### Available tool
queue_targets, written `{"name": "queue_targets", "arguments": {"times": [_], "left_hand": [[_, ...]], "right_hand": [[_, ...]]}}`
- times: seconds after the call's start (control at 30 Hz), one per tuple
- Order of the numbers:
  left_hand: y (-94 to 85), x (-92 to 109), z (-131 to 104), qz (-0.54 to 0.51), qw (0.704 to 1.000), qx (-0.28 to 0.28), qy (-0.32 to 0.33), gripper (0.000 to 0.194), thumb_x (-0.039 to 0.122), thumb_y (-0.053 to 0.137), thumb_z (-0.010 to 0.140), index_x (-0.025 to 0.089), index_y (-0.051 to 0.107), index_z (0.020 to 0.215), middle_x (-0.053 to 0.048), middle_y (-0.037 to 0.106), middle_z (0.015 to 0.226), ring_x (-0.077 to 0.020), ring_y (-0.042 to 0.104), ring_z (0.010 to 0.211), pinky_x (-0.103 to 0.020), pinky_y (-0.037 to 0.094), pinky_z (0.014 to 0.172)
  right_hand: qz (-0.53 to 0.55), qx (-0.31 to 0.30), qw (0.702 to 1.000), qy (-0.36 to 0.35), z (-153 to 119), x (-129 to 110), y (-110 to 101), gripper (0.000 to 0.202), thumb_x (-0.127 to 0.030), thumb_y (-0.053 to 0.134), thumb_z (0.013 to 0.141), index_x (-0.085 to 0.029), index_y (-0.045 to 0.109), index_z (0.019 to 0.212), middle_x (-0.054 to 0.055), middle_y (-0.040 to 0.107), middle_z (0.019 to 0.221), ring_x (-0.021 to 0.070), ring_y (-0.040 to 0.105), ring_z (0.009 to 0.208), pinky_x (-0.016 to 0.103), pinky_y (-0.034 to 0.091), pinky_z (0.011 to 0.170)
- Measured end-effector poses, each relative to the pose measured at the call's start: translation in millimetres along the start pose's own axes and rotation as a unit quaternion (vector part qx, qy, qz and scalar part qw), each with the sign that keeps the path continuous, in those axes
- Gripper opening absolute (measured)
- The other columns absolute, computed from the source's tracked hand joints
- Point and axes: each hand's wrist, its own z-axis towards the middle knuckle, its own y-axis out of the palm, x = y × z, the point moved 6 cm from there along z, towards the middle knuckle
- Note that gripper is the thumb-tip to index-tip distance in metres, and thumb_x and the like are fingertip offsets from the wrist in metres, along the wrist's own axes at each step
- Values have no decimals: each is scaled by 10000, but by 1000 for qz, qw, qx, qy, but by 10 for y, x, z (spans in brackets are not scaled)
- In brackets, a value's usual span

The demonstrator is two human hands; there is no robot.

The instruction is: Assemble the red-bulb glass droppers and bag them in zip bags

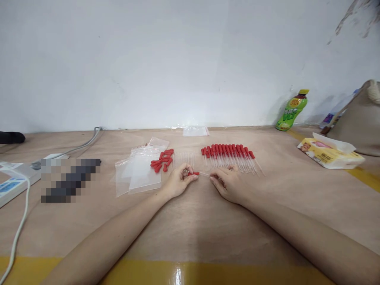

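Note:
My left hand (181, 180) pinches a red rubber dropper bulb (194, 173) over the middle of the table. From the right, my right hand (228, 183) grips a clear dropper tube (204, 174), whose end meets the bulb's open end; how far it sits inside cannot be made out. Behind my left hand lies a small heap of loose red bulbs (162, 160). Beside them is a row of bare clear tubes (184, 158). Behind my right hand, several droppers with red bulbs fitted (227, 152) lie side by side, bulbs toward the wall.
Clear zip bags (145, 170) overlap at left; another bag (195, 131) lies by the wall. A pixelated dark object (71, 180), a power strip (18, 184) and cables are farther left. A green bottle (292, 111), tissue pack (331, 152) and beige bag (356, 118) stand right.

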Motion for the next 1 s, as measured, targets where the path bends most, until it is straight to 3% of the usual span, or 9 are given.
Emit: {"name": "queue_targets", "arguments": {"times": [0.2, 0.4, 0.63, 0.87, 1.0], "left_hand": [[19, 11, -10, 12, 1000, -13, 0, 231, 272, 606, 737, 151, 524, 916, -37, 612, 849, -144, 602, 778, -283, 474, 719], [59, 17, -52, 46, 998, -45, -18, 205, 330, 546, 785, 140, 606, 836, -8, 617, 685, -120, 597, 657, -251, 483, 669], [95, 5, -73, 49, 996, -68, -18, 186, 303, 545, 780, 134, 614, 816, -4, 608, 650, -101, 585, 587, -223, 490, 606], [111, 67, -92, 104, 992, -69, -8, 228, 335, 545, 783, 131, 633, 832, -5, 588, 595, -100, 550, 523, -211, 461, 526], [97, 120, -109, 157, 986, -47, 30, 221, 336, 542, 786, 153, 645, 856, -15, 626, 657, -110, 558, 555, -216, 457, 542]], "right_hand": [[-15, -34, 999, -13, 30, -65, -61, 183, -257, 417, 868, -198, 589, 890, 15, 656, 854, 123, 536, 708, 279, 298, 702], [12, -56, 998, -30, 38, -61, -61, 193, -268, 421, 872, -204, 602, 890, 10, 653, 828, 127, 517, 693, 276, 297, 690], [38, -75, 992, -92, 65, 61, 37, 231, -243, 390, 891, -211, 617, 924, 10, 636, 768, 115, 528, 677, 294, 251, 724], [11, -39, 993, -110, 71, 43, 14, 245, -196, 389, 876, -208, 626, 936, 34, 638, 805, 121, 535, 713, 305, 243, 739], [-1, -30, 995, -94, 78, -29, -21, 254, -211, 377, 879, -188, 629, 901, 42, 632, 774, 123, 532, 714, 293, 250, 712]]}}
